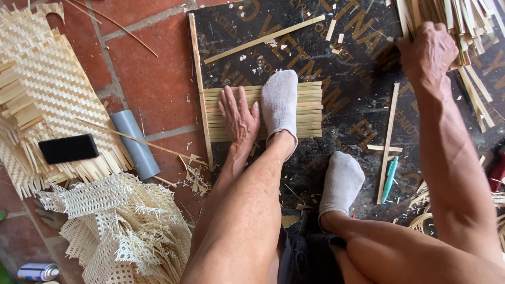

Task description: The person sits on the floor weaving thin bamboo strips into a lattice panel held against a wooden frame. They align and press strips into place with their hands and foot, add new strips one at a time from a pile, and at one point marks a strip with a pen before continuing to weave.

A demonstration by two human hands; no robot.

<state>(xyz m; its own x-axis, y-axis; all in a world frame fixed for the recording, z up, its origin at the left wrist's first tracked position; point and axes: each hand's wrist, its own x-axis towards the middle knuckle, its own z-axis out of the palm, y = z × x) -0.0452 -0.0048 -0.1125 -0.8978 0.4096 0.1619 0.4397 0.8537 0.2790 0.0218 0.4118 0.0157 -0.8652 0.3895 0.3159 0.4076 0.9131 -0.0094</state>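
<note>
A person sits on the floor, looking down past bare legs. Nearest, a socked foot rests on a dark board. Beyond it, the other foot and the flat, released left hand pin a row of bamboo strips; these look light, thin, springy and likely splintery, best held flat. Farthest, the right hand grasps a strip bundle.

strip mat on the board — phone on woven sheets, far left.
</note>
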